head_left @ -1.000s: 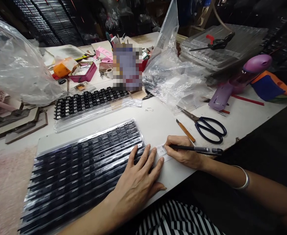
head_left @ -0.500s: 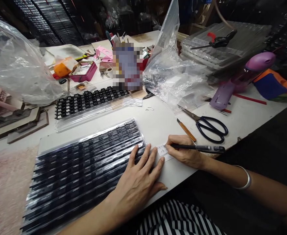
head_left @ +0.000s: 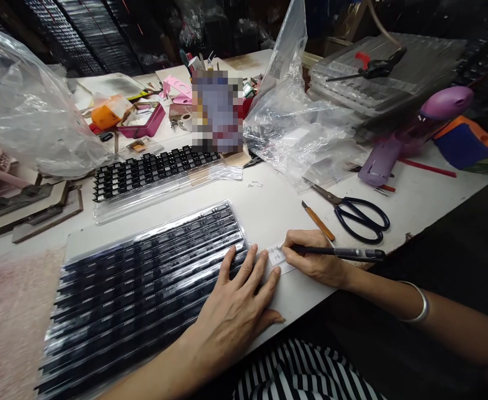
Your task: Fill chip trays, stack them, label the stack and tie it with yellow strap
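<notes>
- Fingers of the right hand (head_left: 316, 261) are clamped around a pen (head_left: 339, 253), held at the paper slip (head_left: 283, 262).
- Left hand (head_left: 235, 303) fingers are fanned apart, rested across the tray (head_left: 239, 221) corner and the slip's edge.
- The slip is placed between 2 and 3 o'clock from the tray's middle.
- Writing could be skewed if the slip is pinned too lightly.
- The knife (head_left: 318, 221), between 1 and 2 o'clock from the slip, could be knocked by right-hand movement.
</notes>
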`<state>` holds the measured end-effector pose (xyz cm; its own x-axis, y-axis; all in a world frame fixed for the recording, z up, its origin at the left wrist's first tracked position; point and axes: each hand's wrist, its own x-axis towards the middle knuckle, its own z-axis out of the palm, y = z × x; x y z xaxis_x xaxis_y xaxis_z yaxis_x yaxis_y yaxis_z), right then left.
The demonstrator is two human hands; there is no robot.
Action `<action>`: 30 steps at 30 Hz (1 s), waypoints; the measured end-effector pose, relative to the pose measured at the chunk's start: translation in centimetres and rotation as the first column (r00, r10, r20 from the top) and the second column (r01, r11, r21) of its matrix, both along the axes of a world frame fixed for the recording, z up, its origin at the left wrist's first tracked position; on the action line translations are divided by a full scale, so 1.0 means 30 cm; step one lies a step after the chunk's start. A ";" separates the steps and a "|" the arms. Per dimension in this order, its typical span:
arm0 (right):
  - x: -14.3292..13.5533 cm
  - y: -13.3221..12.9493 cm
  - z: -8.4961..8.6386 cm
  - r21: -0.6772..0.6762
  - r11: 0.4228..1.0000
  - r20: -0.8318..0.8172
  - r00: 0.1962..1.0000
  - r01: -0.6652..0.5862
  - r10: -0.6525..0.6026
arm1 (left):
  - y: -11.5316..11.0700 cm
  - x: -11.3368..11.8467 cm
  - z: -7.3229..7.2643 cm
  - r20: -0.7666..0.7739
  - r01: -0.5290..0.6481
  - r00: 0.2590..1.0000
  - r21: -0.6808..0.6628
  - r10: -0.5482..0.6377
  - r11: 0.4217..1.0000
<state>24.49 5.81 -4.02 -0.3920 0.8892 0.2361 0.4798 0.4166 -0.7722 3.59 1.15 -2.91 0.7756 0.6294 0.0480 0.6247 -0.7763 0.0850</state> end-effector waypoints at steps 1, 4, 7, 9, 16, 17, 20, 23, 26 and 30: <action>0.001 0.001 0.001 -0.004 1.000 -0.004 1.000 -0.004 0.004 | 0.000 0.000 0.000 0.003 0.001 1.000 0.005 -0.001 1.000; 0.013 0.009 0.010 -0.080 0.997 -0.053 0.998 0.024 -0.028 | 0.003 0.003 -0.001 0.026 -0.003 1.000 0.021 0.002 1.000; 0.030 0.016 0.019 -0.174 0.983 -0.119 0.990 0.055 -0.076 | 0.006 0.007 -0.002 0.043 -0.011 0.999 0.033 0.010 0.999; 0.036 0.015 0.018 -0.157 0.987 -0.115 0.991 0.042 -0.061 | 0.006 0.009 -0.003 0.046 -0.011 0.999 0.038 0.010 0.999; 0.027 0.003 0.002 -0.022 1.000 -0.015 1.000 -0.015 0.015 | 0.009 0.007 0.000 0.051 -0.008 0.999 0.043 0.006 0.999; 0.025 0.003 0.003 -0.024 1.000 -0.016 1.000 -0.013 0.013 | 0.010 0.007 0.001 0.047 -0.004 0.999 0.043 0.002 0.999; 0.022 0.002 0.006 -0.009 1.000 -0.005 1.000 -0.001 0.001 | 0.010 0.006 0.003 0.036 -0.005 0.999 0.040 0.004 0.999; 0.019 -0.001 0.007 0.025 1.000 0.022 1.000 -0.011 0.010 | 0.009 0.006 0.003 0.041 -0.008 0.999 0.042 0.006 0.999; 0.017 -0.003 0.005 0.030 0.999 0.023 0.999 -0.025 0.025 | 0.008 0.005 0.002 0.058 -0.004 0.998 0.049 0.001 0.999; 0.019 -0.005 -0.002 0.026 1.000 0.018 1.000 -0.002 0.002 | 0.008 0.004 0.002 0.053 -0.002 0.999 0.055 -0.001 0.998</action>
<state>25.07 5.66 -4.09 -0.3982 0.8820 0.2521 0.4929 0.4375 -0.7521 3.71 1.39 -2.84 0.7706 0.6252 0.1234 0.6210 -0.7802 0.0749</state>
